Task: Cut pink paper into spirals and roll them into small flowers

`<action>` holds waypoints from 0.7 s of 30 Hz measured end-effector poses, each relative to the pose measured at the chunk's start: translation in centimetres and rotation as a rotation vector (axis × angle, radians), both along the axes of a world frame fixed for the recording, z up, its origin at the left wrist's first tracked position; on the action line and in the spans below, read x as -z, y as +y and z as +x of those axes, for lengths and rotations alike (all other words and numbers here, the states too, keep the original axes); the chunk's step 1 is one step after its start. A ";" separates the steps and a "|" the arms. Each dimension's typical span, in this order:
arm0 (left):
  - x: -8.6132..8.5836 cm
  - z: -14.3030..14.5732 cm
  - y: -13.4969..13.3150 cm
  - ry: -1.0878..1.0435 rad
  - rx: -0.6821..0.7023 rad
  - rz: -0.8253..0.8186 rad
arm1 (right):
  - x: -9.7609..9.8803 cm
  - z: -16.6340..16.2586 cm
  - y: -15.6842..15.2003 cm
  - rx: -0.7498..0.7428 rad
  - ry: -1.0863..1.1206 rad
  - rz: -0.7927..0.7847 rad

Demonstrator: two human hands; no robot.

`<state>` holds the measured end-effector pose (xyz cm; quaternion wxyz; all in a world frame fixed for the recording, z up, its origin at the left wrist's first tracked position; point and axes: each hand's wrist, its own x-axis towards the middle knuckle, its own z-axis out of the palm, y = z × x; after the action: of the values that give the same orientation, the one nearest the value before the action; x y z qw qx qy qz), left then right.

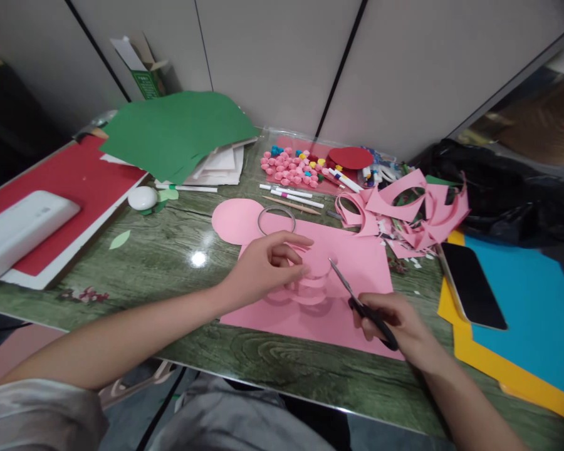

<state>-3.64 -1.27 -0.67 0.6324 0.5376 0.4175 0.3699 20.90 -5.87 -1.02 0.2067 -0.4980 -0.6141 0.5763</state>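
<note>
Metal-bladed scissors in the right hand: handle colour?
Black handle, showing best in the head view.

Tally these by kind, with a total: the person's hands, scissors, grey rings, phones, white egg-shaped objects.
Hands: 2, left hand and right hand
Scissors: 1 pair
Grey ring: 1
Phone: 1
White egg-shaped object: 1
Total: 6

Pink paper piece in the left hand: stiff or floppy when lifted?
The pink paper piece will probably flop, since its narrow strip bends in curves below the left hand. It is likely very light, looking thin, and that strip might tear if snagged.
</note>
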 end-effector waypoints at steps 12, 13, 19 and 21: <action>-0.1 0.1 -0.2 0.053 0.010 -0.001 | -0.3 -0.3 -0.2 -0.023 0.035 -0.030; -0.1 0.1 -0.2 0.059 0.017 -0.004 | -0.3 -0.3 -0.2 -0.023 0.036 -0.040; -0.3 0.0 -0.3 0.092 0.035 0.007 | -0.3 -0.4 -0.2 -0.023 0.043 -0.042; -0.3 0.0 -0.2 0.103 0.034 0.024 | -0.3 -0.4 -0.1 -0.023 0.036 -0.034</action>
<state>-3.65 -1.49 -0.41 0.6100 0.5704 0.4358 0.3357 20.52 -5.99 -0.69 0.2023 -0.4838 -0.6062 0.5979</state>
